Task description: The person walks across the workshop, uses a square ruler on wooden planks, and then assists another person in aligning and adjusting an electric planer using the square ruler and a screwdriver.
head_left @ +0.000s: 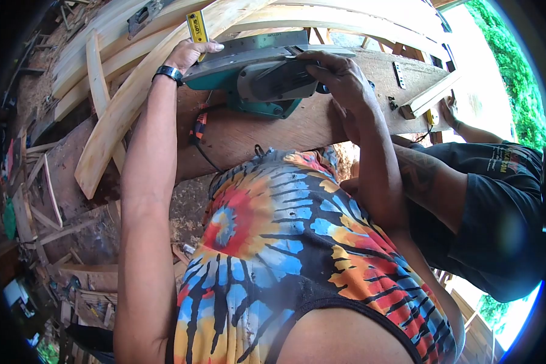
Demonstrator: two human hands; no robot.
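My left hand (190, 54) is closed round the yellow handle of a try square (197, 27), thumb stretched along it. The square's metal blade (273, 40) reaches right, along the flat sole of a teal and grey electric planer (272, 82). The planer lies on a wooden board (312, 124), its sole turned away from me. My right hand (343, 76) grips the planer's right end, with bent fingers near the tip of the blade. What lies under the right palm is hidden.
Long pale planks (124, 115) lie across the far and left side. A co-worker in a dark shirt (485, 200) is close on my right, one hand (449, 112) near a wood block (431, 94). An orange-and-black cable piece (199, 126) hangs below the planer. Scrap wood (48, 224) covers the left.
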